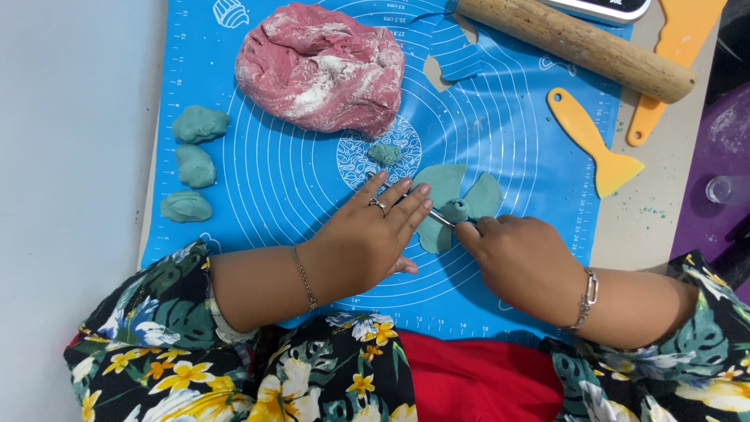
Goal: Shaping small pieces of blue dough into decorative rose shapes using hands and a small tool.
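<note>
A flat teal dough shape point(457, 202) with petal-like lobes lies on the blue silicone mat point(273, 187). My left hand point(367, 238) rests flat on the mat, fingertips touching the shape's left edge. My right hand point(519, 254) is closed around a thin metal tool point(440, 218) whose tip presses into the middle of the teal shape. A small teal dough bit point(384, 153) sits just beyond it. A big pink lump of dough point(320, 66), dusted with flour, lies at the mat's far side.
Three teal dough balls point(193, 166) line the mat's left edge. A wooden rolling pin point(578, 43) lies at the far right, with an orange scraper point(598, 148) on the mat and another orange scraper point(672, 55) beside it. A purple surface point(723, 156) borders the right.
</note>
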